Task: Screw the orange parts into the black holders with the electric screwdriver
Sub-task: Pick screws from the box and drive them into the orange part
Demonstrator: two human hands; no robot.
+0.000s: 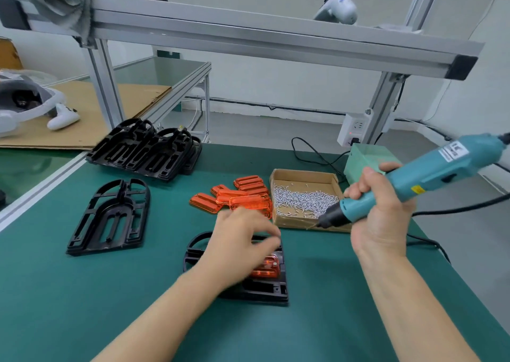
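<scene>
- Our right hand point(382, 210), right of centre, grips the teal electric screwdriver point(419, 181), its black tip pointing down-left over the near edge of the cardboard box of screws point(303, 196).
- Our left hand point(237, 240), blurred, hovers over the black holder point(265, 287) at lower centre; we cannot tell its grasp.
- An orange part point(266, 268) sits in that holder.
- Loose orange parts point(237, 196) lie just behind.
- A second holder point(110, 218) lies at left; a stack of holders point(146, 149) sits at upper left.
</scene>
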